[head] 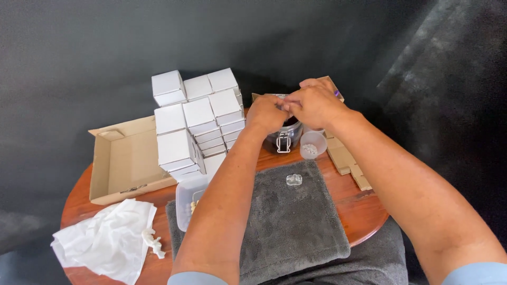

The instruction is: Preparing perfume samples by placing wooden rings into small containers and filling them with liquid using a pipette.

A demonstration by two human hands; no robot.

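Observation:
My left hand (267, 113) and my right hand (316, 103) meet over the top of a dark glass jar (285, 138) with a metal wire clasp, at the far side of the round wooden table (364, 203). The fingers of both hands are closed together on something small above the jar's mouth; what it is stays hidden. A small clear plastic cup (311, 145) with tiny pale bits in it stands just right of the jar. A little clear glass piece (294, 180) lies on the grey towel (296, 221) in front of me.
A stack of several small white boxes (195, 119) stands left of the jar. An open brown cardboard box (124, 158) lies further left. Crumpled white tissue paper (108, 240) is at the front left. A clear plastic tub (187, 200) sits beside my left forearm. Flat cardboard pieces (346, 158) lie at the right.

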